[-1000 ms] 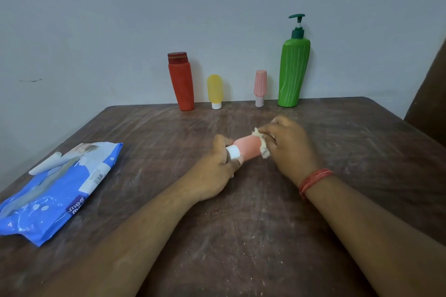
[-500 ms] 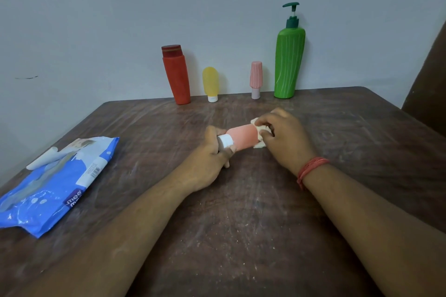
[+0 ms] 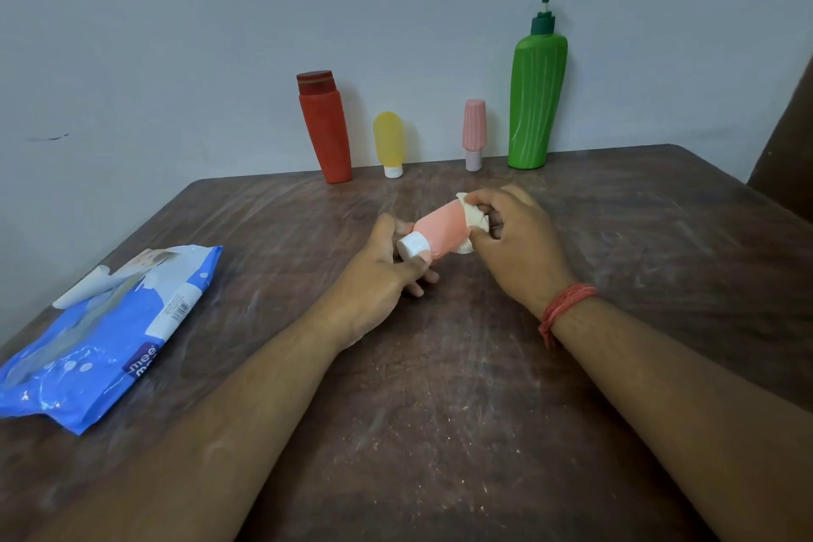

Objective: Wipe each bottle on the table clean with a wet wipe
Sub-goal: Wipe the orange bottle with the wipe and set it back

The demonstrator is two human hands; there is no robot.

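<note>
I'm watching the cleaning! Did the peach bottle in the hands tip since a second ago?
Yes. The peach bottle tipped: against the table's back edge, its white cap end sank nearer while the wipe end rose.

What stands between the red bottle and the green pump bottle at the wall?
In the head view, two small bottles: a yellow one beside the red bottle, and a pink one nearer the green pump bottle.

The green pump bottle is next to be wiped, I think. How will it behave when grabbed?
The green pump bottle is the tallest in the row and narrow at its foot, so a push up high would probably tip it. It looks like rigid plastic, likely firm to grip. Its pump head sticks out, so it may catch a wipe.
</note>
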